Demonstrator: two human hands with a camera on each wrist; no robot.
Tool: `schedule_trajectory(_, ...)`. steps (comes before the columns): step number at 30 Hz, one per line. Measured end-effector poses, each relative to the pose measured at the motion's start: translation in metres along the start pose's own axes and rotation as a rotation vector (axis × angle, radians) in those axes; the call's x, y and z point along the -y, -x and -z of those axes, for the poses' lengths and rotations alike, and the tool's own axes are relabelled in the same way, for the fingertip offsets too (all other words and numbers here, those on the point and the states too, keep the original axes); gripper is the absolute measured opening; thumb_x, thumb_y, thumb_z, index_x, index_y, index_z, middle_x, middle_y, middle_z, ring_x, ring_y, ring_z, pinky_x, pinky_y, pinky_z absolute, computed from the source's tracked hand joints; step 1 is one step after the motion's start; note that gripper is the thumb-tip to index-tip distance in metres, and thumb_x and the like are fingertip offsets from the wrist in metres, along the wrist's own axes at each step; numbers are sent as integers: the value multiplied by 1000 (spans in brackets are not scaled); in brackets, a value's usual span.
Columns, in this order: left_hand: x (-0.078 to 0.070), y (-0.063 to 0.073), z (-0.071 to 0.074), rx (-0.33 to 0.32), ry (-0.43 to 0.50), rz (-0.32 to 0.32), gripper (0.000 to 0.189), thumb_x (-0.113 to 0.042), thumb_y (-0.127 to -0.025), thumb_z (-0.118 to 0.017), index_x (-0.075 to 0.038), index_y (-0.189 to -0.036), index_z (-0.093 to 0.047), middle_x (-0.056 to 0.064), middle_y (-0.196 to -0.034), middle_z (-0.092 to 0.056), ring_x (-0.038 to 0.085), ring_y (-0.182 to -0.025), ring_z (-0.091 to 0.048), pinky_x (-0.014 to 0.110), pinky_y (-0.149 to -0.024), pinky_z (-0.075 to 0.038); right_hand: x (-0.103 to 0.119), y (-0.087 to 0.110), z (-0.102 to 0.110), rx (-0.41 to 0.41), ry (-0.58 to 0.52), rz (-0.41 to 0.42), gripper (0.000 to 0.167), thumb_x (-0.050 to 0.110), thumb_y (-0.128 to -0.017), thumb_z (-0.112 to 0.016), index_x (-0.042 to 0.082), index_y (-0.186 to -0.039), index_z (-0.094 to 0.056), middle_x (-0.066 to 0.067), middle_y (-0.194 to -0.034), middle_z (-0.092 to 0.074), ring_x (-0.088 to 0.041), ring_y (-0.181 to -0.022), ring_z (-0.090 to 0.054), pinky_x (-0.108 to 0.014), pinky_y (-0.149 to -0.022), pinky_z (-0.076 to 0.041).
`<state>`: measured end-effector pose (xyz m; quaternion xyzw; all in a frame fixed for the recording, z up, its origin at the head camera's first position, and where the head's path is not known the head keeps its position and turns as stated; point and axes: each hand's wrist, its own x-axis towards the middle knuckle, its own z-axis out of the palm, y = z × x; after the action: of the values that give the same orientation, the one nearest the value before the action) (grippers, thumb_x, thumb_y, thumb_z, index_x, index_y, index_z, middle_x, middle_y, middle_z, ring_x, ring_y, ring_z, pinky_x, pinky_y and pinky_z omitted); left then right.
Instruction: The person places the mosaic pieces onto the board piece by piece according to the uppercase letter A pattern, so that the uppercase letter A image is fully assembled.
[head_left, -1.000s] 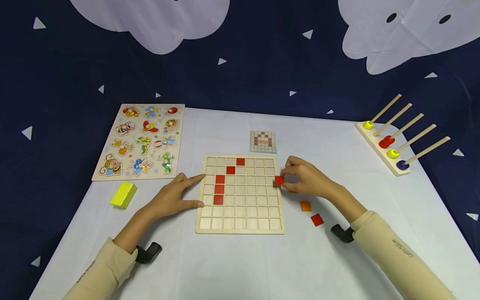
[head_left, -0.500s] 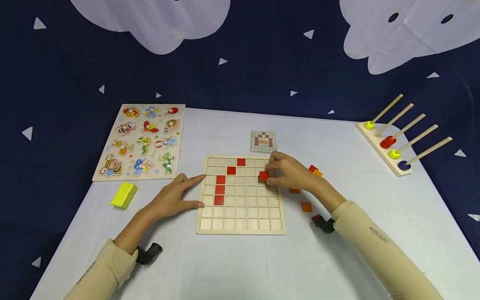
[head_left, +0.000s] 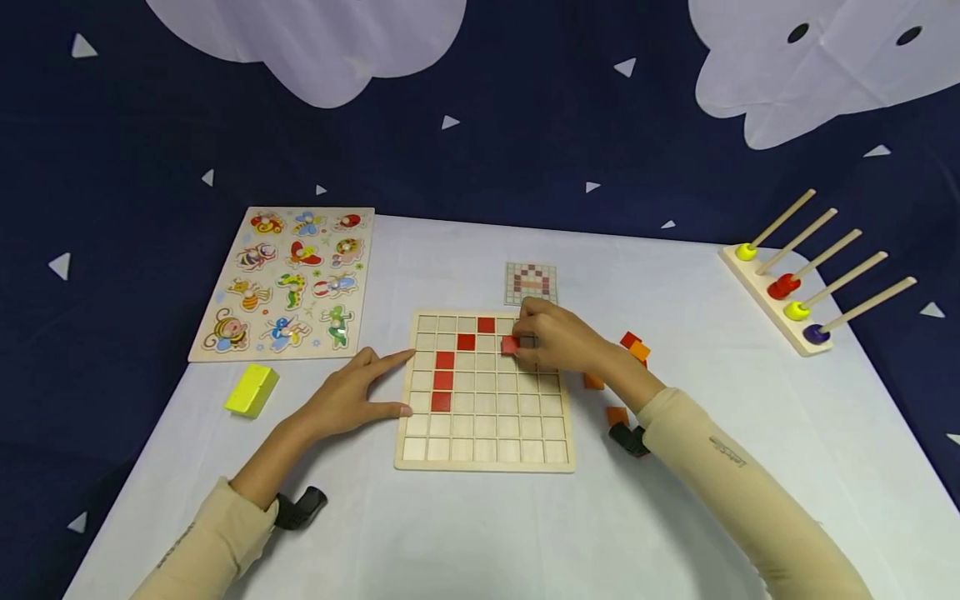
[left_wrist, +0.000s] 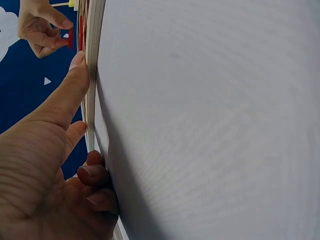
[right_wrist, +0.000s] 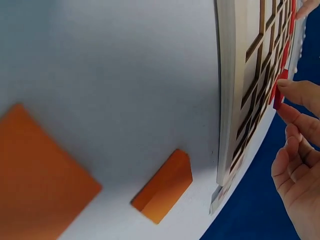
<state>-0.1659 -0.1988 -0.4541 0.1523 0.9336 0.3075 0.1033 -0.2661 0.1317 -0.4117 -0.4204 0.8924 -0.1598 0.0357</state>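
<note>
My right hand [head_left: 557,336] pinches a red square tile [head_left: 509,345] between thumb and finger, over the upper right part of a wooden grid board [head_left: 486,450]. In the right wrist view the pinched tile [right_wrist: 279,95] is held on edge, close to the grid. Spread apart, the thumb and index finger of my left hand [head_left: 341,398] touch the board's left edge; its other fingers are curled underneath. Several red tiles [head_left: 443,381] sit in grid cells, forming a stepped line. Behind the board lies a small pattern card [head_left: 517,287], partly covered by my right hand.
Loose orange tiles [head_left: 617,416] and red tiles [head_left: 629,339] lie right of the board. An insect peg puzzle [head_left: 281,287] and a yellow block [head_left: 252,391] are at left. At far right stands a bead stacker [head_left: 776,300] with upright pegs.
My right hand has carried the red tile leftward from the board's right edge to above the upper grid cells. The left hand stays at the left edge.
</note>
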Motion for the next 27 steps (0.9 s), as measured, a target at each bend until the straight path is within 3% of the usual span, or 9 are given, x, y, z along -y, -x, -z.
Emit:
schedule_trajectory(12,-2,0,1,2,-2,-17,85,-44,-77,-83,-23,-150,-45,3,-89,-39,14,-69,-32,26,-60,-30,-1,-8,0,49,-38,-70,20,17,-85,-80,2,-99,-76,-8,-97,-60,-20,-90,-57,-37,-84,-50)
schedule_trajectory(19,-2,-1,1,-8,-5,-21,85,-43,-77,-83,-23,-150,-46,3,-88,-39,14,-69,-31,26,-60,-30,3,-14,3,83,-86,-119,14,15,-84,-80,6,-93,-74,-8,-95,-59,-19,-84,-54,-37,-80,-49)
schedule_trajectory(27,1,1,0,-5,1,-9,85,-43,-77,-83,-23,-150,-45,3,-89,-39,14,-69,-32,27,-60,-30,-1,-3,9,70,-78,-155,20,15,-89,-75,4,-106,-76,-11,-98,-60,-21,-88,-54,-38,-83,-49)
